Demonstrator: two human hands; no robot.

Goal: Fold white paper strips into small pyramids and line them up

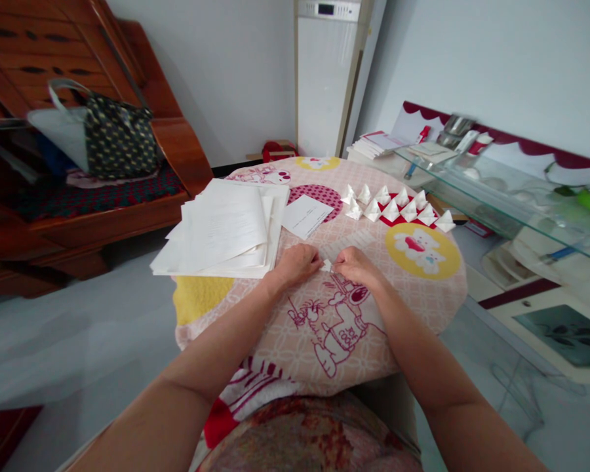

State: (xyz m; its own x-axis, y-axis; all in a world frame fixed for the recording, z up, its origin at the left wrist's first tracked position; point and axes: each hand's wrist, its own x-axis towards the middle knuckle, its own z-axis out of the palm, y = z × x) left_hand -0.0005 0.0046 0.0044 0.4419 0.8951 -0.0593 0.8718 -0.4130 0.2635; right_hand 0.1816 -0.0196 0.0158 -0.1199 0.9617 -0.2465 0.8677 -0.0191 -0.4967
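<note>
Left hand [299, 263] and right hand [354, 265] meet over the cartoon-print cloth [324, 321] covering the desk, fingers of both pinching one small white paper piece [327, 265]. Beyond: paper stack [226, 229], loose sheet [306, 215], folded paper shapes [398, 204]. Farther: wooden bench [103, 164], handbag [113, 134], glass shelf [511, 196].

The small paper piece [327, 265] sits half-hidden between the fingers [311, 260] — folds too small to tell.
</note>
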